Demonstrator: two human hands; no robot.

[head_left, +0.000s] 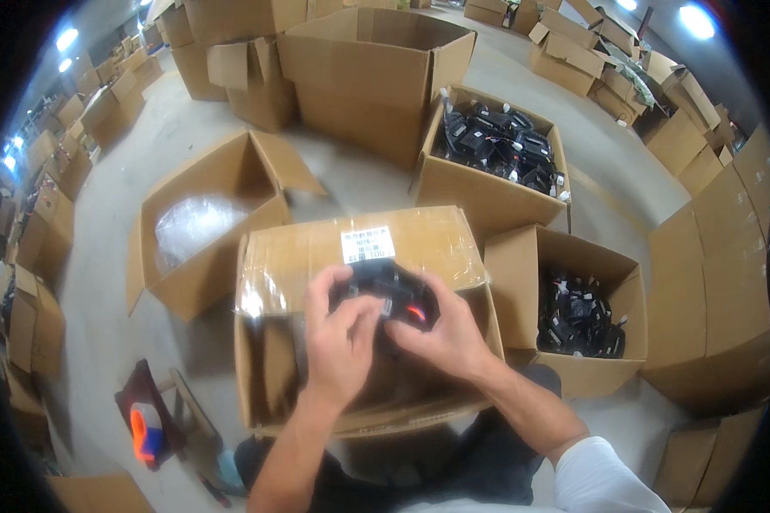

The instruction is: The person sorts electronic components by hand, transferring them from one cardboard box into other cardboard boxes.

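Left hand (pixel 338 346) and right hand (pixel 449 338) on a black device (pixel 375 272), over an open carton (pixel 291 248). Rightward, two cartons (pixel 586 374) of heaped black units (pixel 496 145); leftward, clear plastic (pixel 197 229) in another box (pixel 204 282).

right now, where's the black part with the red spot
The black part is at the head view's centre, held by the left hand and right hand over the labelled box.

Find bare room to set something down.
Bare grey floor separates the brown cardboard box holding clear plastic from the leftmost brown cartons. Crowded: right, two brown cardboard boxes of black wired devices; centre, left hand and right hand holding a black device.
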